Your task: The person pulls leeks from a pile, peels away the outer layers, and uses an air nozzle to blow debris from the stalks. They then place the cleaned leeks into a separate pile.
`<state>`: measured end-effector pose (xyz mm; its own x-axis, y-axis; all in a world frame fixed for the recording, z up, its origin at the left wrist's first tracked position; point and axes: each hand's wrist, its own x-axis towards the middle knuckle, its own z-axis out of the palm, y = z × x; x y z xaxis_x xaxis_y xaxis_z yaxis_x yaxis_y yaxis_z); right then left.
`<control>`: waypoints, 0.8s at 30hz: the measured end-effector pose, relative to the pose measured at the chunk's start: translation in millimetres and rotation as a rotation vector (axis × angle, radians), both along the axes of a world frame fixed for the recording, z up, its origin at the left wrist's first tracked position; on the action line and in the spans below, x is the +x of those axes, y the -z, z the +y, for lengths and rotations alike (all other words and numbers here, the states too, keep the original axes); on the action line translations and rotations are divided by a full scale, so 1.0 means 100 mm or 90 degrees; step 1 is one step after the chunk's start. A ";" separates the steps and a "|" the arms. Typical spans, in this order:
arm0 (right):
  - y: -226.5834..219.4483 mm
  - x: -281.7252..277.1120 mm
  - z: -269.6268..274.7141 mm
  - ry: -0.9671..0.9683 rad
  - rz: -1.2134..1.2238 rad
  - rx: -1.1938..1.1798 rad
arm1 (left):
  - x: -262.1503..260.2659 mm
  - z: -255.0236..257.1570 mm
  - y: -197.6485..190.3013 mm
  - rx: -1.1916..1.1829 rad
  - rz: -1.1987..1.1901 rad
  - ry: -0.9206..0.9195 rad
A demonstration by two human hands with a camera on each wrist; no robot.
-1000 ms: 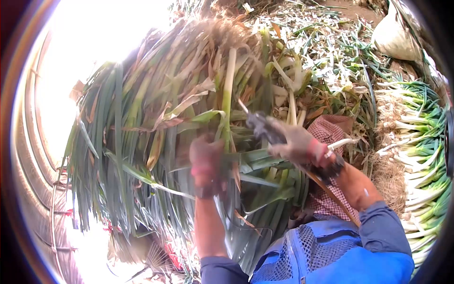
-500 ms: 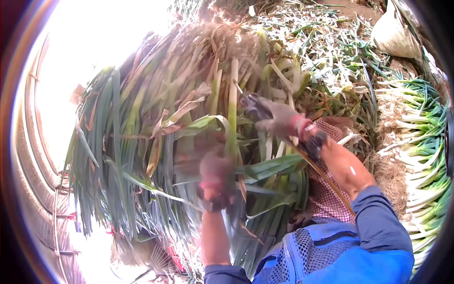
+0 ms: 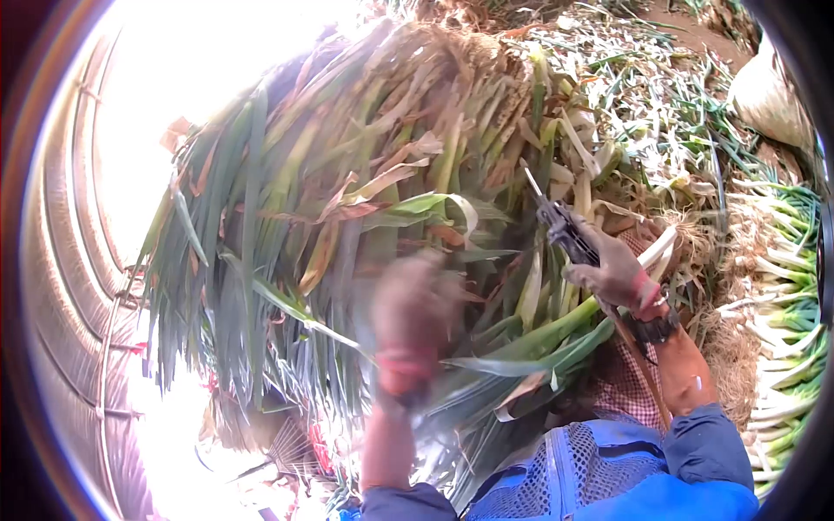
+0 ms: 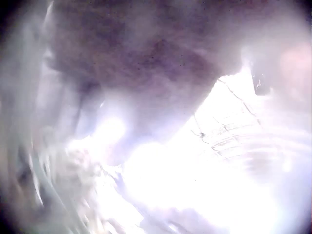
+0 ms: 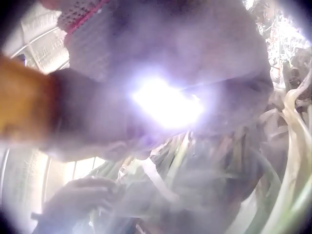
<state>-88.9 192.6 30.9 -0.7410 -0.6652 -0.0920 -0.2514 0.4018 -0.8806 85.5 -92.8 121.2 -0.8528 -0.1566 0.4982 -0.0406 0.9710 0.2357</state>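
Note:
My gloved right hand (image 3: pixel 606 269) grips a black air blow gun (image 3: pixel 566 233) with a thin metal nozzle pointing up and left; a brown hose (image 3: pixel 641 365) runs down from it. Glare covers much of this glove in the right wrist view. Close beneath, leeks (image 3: pixel 658 249) lie across my lap, white ends to the right, green leaves trailing left. My gloved left hand (image 3: pixel 417 304), blurred by motion, is over the big leek heap (image 3: pixel 304 200). It appears at lower left in the right wrist view; I cannot tell whether its fingers hold a leaf.
Cleaned leeks (image 3: pixel 786 347) lie in a long row at the right, roots toward me. Leaf scraps (image 3: pixel 643 95) cover the ground behind. A pale sack (image 3: pixel 769 95) stands at the upper right. Ribbed sheeting (image 3: pixel 74 260) curves along the left.
The upright leek between my hands is gone from the heap's front, and leek ends with roots now lie by my right wrist. The view has shifted left; the blow gun stays in my right hand.

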 end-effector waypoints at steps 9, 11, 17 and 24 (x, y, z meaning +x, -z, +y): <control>-0.01 0.56 -0.07 -0.148 -0.056 -0.082 | 0.28 -1.39 -0.14 -0.179 -0.166 -0.518; 0.05 0.61 -0.09 -0.150 -0.047 -0.103 | 0.39 -1.39 -0.14 -0.155 -0.172 -0.518; -0.03 0.62 -0.09 -0.165 -0.048 -0.116 | 0.33 -1.56 -0.27 -0.201 -0.231 -0.521; -0.09 0.57 0.03 -0.126 -0.033 -0.148 | 0.49 -0.98 -0.30 -0.017 -0.150 -0.307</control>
<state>-32.2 195.8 39.8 -0.5935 -0.8035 0.0450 -0.2565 0.1359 -0.9569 134.2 -190.4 151.3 -0.7762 -0.5483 0.3113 -0.5325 0.8344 0.1419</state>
